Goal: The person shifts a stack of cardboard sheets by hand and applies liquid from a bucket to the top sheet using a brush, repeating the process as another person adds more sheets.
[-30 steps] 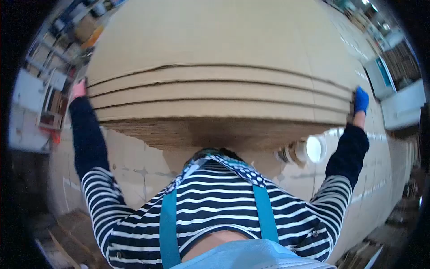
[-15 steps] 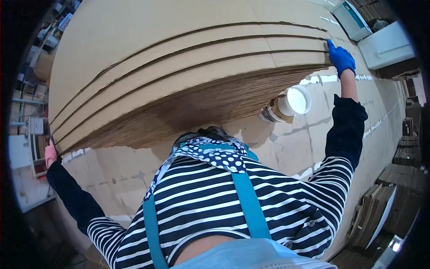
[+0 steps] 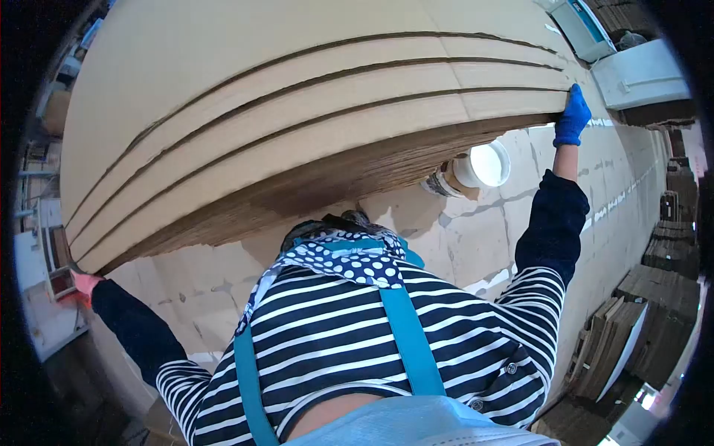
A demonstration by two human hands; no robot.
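A tall stack of large flat cardboard sheets spreads out before me, its upper sheets stepped back one behind another. My right hand, in a blue glove, is closed on the right corner of the nearest top sheet. At the far left, my left hand, which looks pink, is closed around the same cardboard sheet's left corner; its fingers are partly hidden. The near edge of this sheet sticks out over the stack's brown cut edges below.
A white bucket stands on the tiled floor by the stack's right side. White cabinet-like units are at the upper right. More stacked cardboard lies at the lower right. A metal frame is beyond my left hand.
Both hands have moved down the view, toward me, and the nearest cardboard sheet has slid with them. It now overhangs the stack more.
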